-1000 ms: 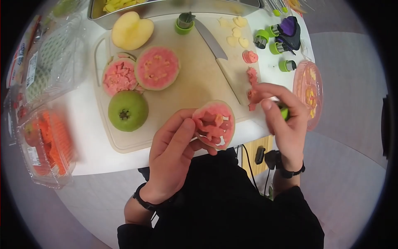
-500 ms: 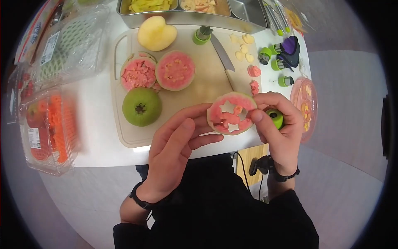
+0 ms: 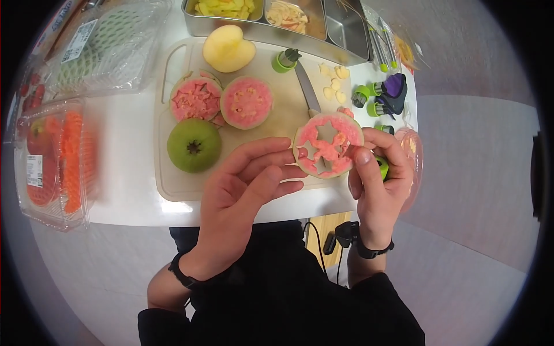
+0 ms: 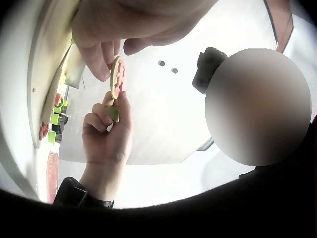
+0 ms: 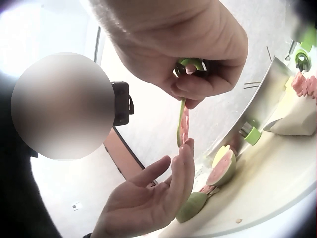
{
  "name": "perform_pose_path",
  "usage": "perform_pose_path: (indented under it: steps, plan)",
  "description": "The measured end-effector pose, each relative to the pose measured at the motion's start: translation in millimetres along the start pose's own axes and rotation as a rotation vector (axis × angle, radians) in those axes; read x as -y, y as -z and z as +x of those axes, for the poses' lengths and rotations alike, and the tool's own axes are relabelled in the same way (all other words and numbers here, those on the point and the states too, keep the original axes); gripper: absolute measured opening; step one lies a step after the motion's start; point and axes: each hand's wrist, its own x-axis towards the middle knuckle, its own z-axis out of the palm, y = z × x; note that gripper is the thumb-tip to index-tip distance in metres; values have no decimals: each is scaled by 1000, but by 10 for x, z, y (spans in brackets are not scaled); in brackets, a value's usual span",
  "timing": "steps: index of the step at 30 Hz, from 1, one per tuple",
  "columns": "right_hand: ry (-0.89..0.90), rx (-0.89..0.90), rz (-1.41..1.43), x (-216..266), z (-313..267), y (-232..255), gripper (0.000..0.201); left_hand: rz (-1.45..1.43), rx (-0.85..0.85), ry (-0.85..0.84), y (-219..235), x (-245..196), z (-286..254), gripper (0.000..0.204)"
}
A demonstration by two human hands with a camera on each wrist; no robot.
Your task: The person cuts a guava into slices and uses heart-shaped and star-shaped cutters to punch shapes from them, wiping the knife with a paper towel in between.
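A round guava slice (image 3: 329, 151) with star-shaped holes is raised above the front of the cutting board (image 3: 173, 187). My right hand (image 3: 381, 187) pinches its right edge between thumb and forefinger. Tucked in the curled fingers of that hand is a green-rimmed cutter (image 3: 382, 166), mostly hidden. Fingertips of my left hand (image 3: 231, 199) lie at the slice's left edge, the fingers extended and the palm turned up. Edge-on in the right wrist view, the slice (image 5: 183, 124) spans from the right thumb down to the left fingertips.
On the board lie a guava half (image 3: 248, 102), a guava piece with star cuts (image 3: 195, 102), a green guava piece (image 3: 194, 145), half an apple (image 3: 228, 49) and a knife (image 3: 306, 86). Several cutters (image 3: 362, 95) stand right. A steel divided tray (image 3: 277, 32) is behind, plastic boxes (image 3: 55, 167) left.
The guava slice passed from the left hand's pinch to the right hand's and now faces up towards the head camera. The left fingers have straightened. The head view has shifted.
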Motion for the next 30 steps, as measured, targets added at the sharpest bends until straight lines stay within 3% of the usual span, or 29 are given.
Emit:
perform_pose_path:
  steps: [7, 10, 14, 17, 26, 30]
  plan:
    - [93, 19, -88, -94, 4, 48, 18, -8, -23, -20, -11, 12, 10, 41]
    - [3, 35, -28, -5, -68, 62, 15, -43, -25, -19, -20, 24, 24, 40]
    - [202, 103, -153, -86, -43, 117, 14, -43, -79, -43, -83, 20, 31, 36]
    - [234, 158, -182, -85, -36, 142, 15, -64, -61, -82, -45, 101, 50, 35]
    - [212, 74, -116, -114, -64, 88, 21, 103, -93, -321, -39, 147, 44, 42]
    - [178, 53, -63, -87, -84, 72, 30, 152, -110, -352, -49, 121, 52, 39]
